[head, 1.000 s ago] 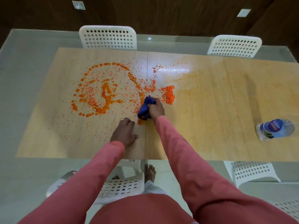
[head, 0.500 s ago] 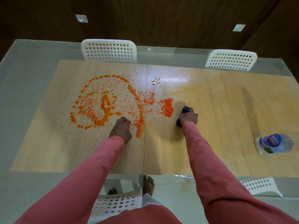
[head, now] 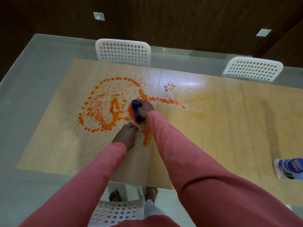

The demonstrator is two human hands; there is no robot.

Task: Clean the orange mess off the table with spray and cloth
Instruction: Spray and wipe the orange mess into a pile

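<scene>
An orange mess (head: 113,108) of blobs and speckles covers the left half of the wooden table (head: 221,128). My right hand (head: 145,108) grips a blue cloth (head: 136,112) and presses it onto the mess's right side, with orange piled along the cloth's left edge. My left hand (head: 126,136) rests on the table just below the cloth, fingers curled under, holding nothing. A smear of orange (head: 147,136) lies between my two arms. The spray bottle (head: 288,168) lies at the right edge of the view, cut off by the frame.
Two white perforated chairs (head: 123,52) (head: 253,69) stand at the table's far side, and another chair (head: 116,212) is below me at the near edge. A glass border (head: 37,76) surrounds the wood. The table's right half shows faint wet streaks.
My right hand has swept the cloth leftward from the right of the orange pile into the mess, dragging orange with it. My left hand stayed planted.
</scene>
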